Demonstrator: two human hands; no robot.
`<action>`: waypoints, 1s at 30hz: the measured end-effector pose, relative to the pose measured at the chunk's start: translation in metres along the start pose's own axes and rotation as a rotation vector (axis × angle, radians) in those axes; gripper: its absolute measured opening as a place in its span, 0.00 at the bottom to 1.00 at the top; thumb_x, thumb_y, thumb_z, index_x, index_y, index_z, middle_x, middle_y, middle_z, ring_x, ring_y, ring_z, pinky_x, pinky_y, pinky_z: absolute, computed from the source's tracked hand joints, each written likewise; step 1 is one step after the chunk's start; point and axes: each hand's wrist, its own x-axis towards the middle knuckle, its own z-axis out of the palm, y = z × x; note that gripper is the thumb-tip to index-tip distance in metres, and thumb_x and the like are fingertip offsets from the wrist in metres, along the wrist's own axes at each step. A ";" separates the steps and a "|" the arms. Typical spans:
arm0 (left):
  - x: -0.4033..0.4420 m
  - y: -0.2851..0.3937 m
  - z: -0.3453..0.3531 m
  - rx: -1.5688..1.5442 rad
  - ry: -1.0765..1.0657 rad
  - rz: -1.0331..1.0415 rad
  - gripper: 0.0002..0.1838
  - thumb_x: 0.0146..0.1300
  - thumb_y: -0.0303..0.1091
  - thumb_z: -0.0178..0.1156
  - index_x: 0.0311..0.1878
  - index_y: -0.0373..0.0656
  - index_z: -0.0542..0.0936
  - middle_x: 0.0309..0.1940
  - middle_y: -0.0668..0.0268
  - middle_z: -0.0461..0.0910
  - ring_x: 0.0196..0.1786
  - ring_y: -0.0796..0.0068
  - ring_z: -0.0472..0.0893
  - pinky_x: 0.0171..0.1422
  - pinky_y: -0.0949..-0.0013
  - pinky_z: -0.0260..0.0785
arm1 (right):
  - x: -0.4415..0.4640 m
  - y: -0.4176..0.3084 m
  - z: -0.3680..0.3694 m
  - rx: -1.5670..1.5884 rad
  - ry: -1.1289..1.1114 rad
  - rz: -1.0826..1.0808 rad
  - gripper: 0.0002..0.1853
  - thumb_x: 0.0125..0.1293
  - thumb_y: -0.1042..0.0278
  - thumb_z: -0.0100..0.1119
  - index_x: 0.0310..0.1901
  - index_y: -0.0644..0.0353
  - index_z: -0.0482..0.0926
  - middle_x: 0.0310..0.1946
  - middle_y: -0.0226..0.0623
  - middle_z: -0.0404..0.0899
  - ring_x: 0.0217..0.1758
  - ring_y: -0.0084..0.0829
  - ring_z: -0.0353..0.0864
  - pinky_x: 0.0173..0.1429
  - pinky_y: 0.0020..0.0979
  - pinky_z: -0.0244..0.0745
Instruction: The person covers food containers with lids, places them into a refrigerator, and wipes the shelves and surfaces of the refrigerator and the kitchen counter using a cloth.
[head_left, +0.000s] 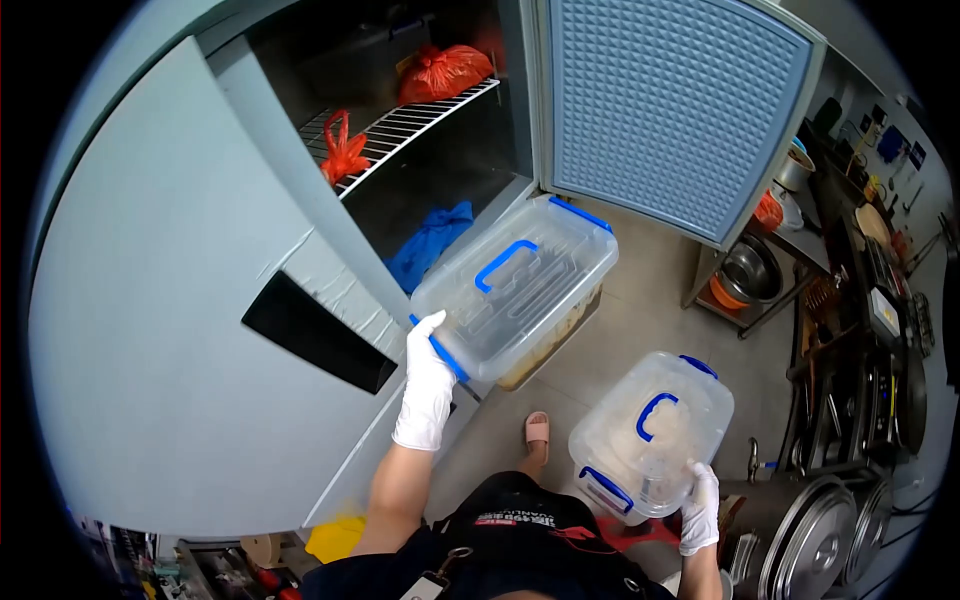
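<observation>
My left hand [425, 385], in a white glove, grips the near end of a large clear plastic storage box [515, 290] by its blue latch, thumb on the lid. The box has a blue handle and pale contents, and it is at the opening of a refrigerator [230, 140]. In my white-gloved right hand [700, 508] is the near right corner of a smaller clear storage box [610, 420]. Its lid has a blue handle, and something whitish shows inside. The fingers beneath both boxes are hidden.
The refrigerator door [680, 110] stands open at the top. Red plastic bags [445, 73] lie on a wire shelf [420, 125], with a blue bag [430, 245] below. To the right are a steel bench [800, 245], a metal bowl [750, 268] and large pot lids [815, 540].
</observation>
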 end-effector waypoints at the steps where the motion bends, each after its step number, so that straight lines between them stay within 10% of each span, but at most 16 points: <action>1: 0.024 0.001 0.006 -0.002 0.010 0.014 0.23 0.54 0.34 0.58 0.54 0.38 0.73 0.50 0.56 0.77 0.52 0.55 0.76 0.60 0.55 0.67 | 0.014 -0.007 0.011 0.003 -0.006 0.000 0.06 0.55 0.76 0.59 0.36 0.62 0.75 0.33 0.35 0.77 0.35 0.31 0.77 0.44 0.30 0.73; 15: 0.277 0.069 0.039 -0.295 0.132 0.372 0.27 0.53 0.34 0.54 0.59 0.38 0.70 0.58 0.53 0.73 0.60 0.50 0.72 0.66 0.43 0.60 | 0.209 -0.100 0.155 -0.106 -0.152 0.065 0.14 0.57 0.73 0.54 0.46 0.64 0.73 0.40 0.38 0.76 0.45 0.35 0.76 0.54 0.37 0.73; 20: 0.353 0.121 0.022 -0.428 0.190 0.695 0.17 0.57 0.36 0.51 0.47 0.36 0.75 0.45 0.53 0.79 0.48 0.51 0.77 0.58 0.50 0.69 | 0.269 -0.128 0.213 -0.162 -0.299 0.154 0.16 0.56 0.74 0.55 0.48 0.65 0.74 0.40 0.40 0.77 0.39 0.35 0.79 0.49 0.36 0.75; 30: 0.453 0.169 -0.067 -0.530 0.307 0.859 0.25 0.62 0.41 0.48 0.59 0.37 0.70 0.54 0.51 0.75 0.56 0.49 0.74 0.62 0.45 0.66 | 0.338 -0.143 0.273 -0.291 -0.358 0.266 0.11 0.54 0.78 0.58 0.41 0.64 0.78 0.34 0.34 0.81 0.36 0.29 0.79 0.45 0.31 0.75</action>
